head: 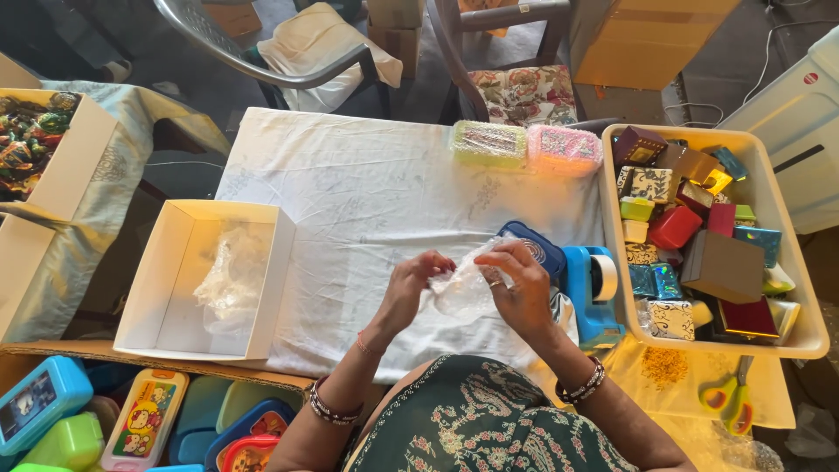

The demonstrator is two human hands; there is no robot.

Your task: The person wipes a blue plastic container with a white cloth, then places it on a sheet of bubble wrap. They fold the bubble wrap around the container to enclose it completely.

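Note:
My left hand [411, 284] and my right hand [523, 288] both grip a crumpled piece of clear plastic wrap [463, 287] over the white cloth [367, 192] on the table. The wrap bulges between my fingers; what is inside it is hidden. A dark blue lidded box [535, 247] lies just behind my right hand. A blue tape dispenser [592, 293] with a roll of tape stands right of that hand.
An open white cardboard box [175, 262] with clear plastic inside sits at the left. A cream tub [791, 271] of several small coloured boxes stands at the right. Green and pink packets [524, 144] lie at the far edge. Plastic lunch boxes [140, 419] lie bottom left, scissors [730, 393] bottom right.

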